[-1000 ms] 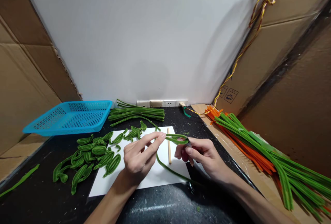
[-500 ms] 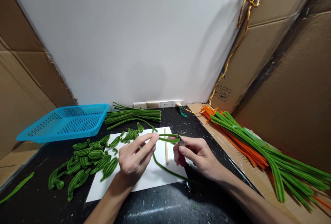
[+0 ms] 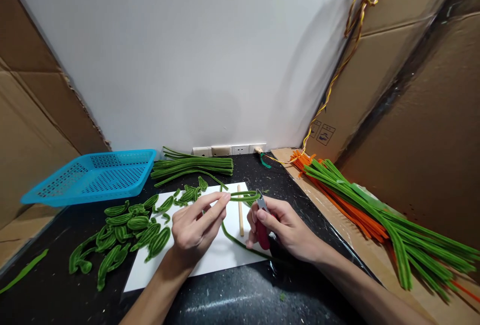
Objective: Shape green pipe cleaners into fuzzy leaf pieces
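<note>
My left hand (image 3: 200,220) pinches a green pipe cleaner (image 3: 243,196) that is bent into a narrow loop pointing right. Its long tail hangs down and curves across the white paper (image 3: 210,264). In my right hand (image 3: 287,222) are red-handled pliers (image 3: 263,225), their metal jaws up at the right end of the loop; I cannot tell whether the jaws touch it. Beneath the loop a thin wooden stick (image 3: 240,212) lies on the paper. Left of my left hand, shaped green pipe-cleaner leaves (image 3: 138,223) lie in a loose pile, partly on the paper.
A blue plastic basket (image 3: 90,177) stands at the back left. Behind the paper lies a bundle of dark green pipe cleaners (image 3: 195,166). Light green stems (image 3: 390,220) and orange ones (image 3: 348,210) rest on cardboard at right. A twisted yellow cable (image 3: 330,92) runs down to the wall sockets (image 3: 240,150).
My right hand has turned the pliers, so more of the jaws and red handle show. The fingers have loosened slightly around the handles. My left hand stays nearly still.
</note>
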`<state>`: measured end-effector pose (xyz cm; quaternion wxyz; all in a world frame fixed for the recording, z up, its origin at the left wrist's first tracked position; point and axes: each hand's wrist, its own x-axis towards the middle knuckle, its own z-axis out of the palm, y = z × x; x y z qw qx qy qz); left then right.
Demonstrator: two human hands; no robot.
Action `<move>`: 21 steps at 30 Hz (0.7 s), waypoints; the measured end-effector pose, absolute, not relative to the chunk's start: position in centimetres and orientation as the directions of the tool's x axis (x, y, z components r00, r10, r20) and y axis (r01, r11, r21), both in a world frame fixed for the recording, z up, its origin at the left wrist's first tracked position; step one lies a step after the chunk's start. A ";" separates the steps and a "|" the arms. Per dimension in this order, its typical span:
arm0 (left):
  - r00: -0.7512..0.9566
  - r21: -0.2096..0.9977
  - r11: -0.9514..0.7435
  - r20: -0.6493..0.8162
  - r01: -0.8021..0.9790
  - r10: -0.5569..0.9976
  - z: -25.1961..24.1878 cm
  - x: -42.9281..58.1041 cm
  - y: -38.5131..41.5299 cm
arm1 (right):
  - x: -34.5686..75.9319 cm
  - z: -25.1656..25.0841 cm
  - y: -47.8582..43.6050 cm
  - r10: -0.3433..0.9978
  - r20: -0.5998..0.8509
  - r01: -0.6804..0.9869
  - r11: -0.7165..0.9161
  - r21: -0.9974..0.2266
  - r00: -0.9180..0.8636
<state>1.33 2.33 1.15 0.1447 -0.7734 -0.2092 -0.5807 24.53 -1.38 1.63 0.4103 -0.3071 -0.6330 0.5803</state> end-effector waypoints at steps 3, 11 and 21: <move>0.233 0.026 -0.863 0.958 0.505 0.165 1.2 1.5 2.3 | 24.4 1.7 -1.4 0.868 0.154 -0.095 0.124 -0.988 -0.472; 0.257 0.069 -0.866 0.940 0.495 0.222 0.4 1.2 2.8 | 24.2 2.0 -1.4 0.898 0.154 0.043 0.188 -0.981 -0.413; 0.251 0.170 -0.873 0.917 0.458 0.310 0.2 2.0 2.5 | 24.0 1.6 -1.7 0.905 0.107 0.093 0.159 -0.983 -0.411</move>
